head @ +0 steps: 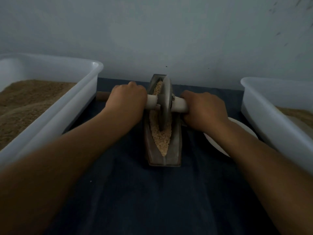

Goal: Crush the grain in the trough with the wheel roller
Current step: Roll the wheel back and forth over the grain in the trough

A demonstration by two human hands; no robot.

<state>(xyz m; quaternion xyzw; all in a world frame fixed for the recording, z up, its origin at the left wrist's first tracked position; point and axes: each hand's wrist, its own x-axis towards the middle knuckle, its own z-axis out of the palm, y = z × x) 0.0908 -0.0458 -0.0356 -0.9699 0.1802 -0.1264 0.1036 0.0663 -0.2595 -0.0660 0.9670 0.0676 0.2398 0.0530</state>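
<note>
Crushing is underway but unfinished: left hand [127, 100] and right hand [204, 109] each grip the wheel roller [165, 99] axle, wheel standing in the trough [163, 160] amid coarse grain [161, 136].

Two white tubs [50, 99] [274, 106], one trough [163, 150], one wheel roller [166, 99], one white plate [218, 141], two hands [127, 102] [205, 109].

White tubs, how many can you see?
2. One white tub sits on the left, holding brown powder. The other sits on the right, cut off by the picture's edge. More could be out of view.
</note>
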